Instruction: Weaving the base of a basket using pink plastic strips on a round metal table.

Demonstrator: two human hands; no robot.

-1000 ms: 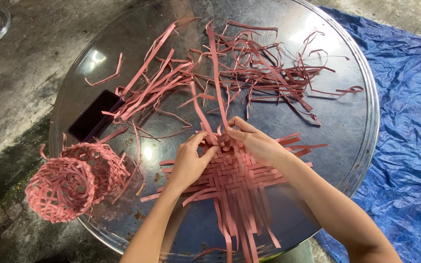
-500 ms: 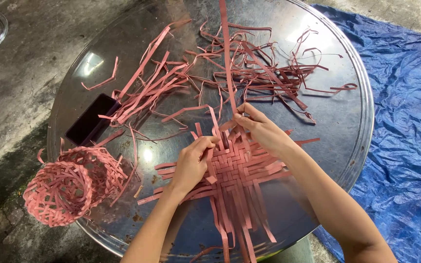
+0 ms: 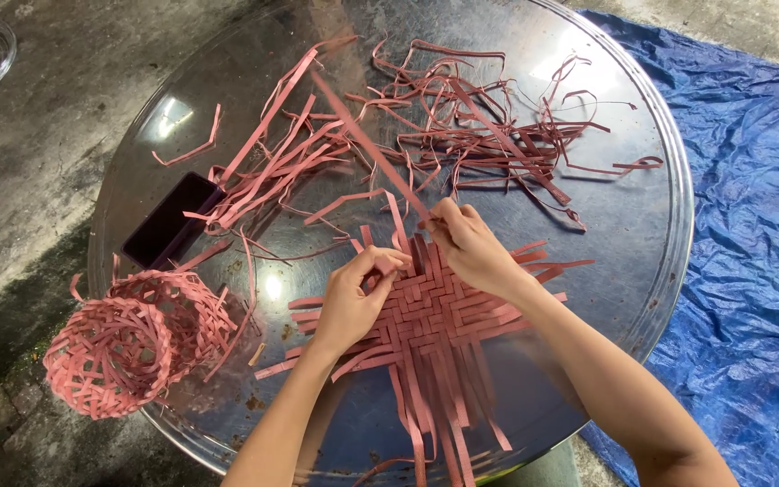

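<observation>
Two hands: both are set at the far edge of a flat pink woven mat [image 3: 430, 316], which lies on the near half of a round metal tray [image 3: 651, 225].
Right hand [image 3: 472, 248]: its fingers are pinched shut on a long pink strip [image 3: 367, 144], which is held slanting up and away to the left, above the tray.
Left hand [image 3: 353, 298]: its fingertips are closed on the mat's edge, just beside the right hand; which strand is gripped cannot be told.
Loose strips [image 3: 462, 126]: a tangled heap is spread over the far half of the tray.
Baskets [image 3: 132, 338]: two round pink woven ones are seen at the tray's left rim.
Dark box [image 3: 169, 221]: placed left on the tray.
Blue sheet [image 3: 759, 225]: spread under the tray at right.
</observation>
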